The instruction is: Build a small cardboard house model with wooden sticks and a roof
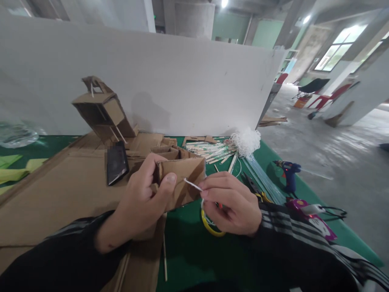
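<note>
My left hand grips a small cardboard box by its left side, thumb pressed on the near face. From a hole in that face comes a white string. Its outer end is pinched between the thumb and fingers of my right hand, just right of the box. Partly hidden under the right hand is a yellow ring, perhaps a tape roll. A phone with a dark screen leans left of the box, in front of a cardboard model.
Flat cardboard covers the left of the green table. Wooden sticks and a white string bundle lie behind. To the right are pliers, clear glue sticks, a blue glue gun and a purple power strip.
</note>
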### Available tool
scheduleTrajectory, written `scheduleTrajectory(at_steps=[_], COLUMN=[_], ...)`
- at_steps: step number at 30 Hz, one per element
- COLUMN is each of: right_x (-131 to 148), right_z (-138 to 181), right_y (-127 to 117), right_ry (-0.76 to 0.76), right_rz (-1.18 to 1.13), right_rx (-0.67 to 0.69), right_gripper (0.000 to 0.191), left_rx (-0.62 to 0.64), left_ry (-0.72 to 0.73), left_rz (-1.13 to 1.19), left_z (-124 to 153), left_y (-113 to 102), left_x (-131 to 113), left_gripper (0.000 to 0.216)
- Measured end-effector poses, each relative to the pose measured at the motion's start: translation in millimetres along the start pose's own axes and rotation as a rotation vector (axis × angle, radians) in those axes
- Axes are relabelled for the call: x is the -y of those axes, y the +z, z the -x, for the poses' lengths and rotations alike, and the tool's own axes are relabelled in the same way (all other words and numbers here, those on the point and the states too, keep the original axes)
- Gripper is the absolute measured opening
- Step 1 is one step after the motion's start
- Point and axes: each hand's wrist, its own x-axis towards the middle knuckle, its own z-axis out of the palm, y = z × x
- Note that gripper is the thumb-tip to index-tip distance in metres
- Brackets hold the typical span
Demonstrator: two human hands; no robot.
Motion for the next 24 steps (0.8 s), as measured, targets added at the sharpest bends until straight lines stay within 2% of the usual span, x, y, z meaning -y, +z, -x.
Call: scheduleTrajectory(at_steps=[9, 24], right_x=[1.9, 3.4], right_z=[8.2, 10.1], right_y=[-8.6, -2.4], right_ry=[0.041, 0.067], right_rz=[0.043, 0.154], right_rx=[0.016, 0.053], right_gripper=[0.030, 0.024], left_rx=[-0.012, 0.006], left_ry=[-0.019, -0.002], left_rz=[0.003, 0.006], left_z=[1.4, 0.6], left_y=[0.3, 0.2], left_x=[2.7, 0.9], left_gripper=[0.006, 0.007])
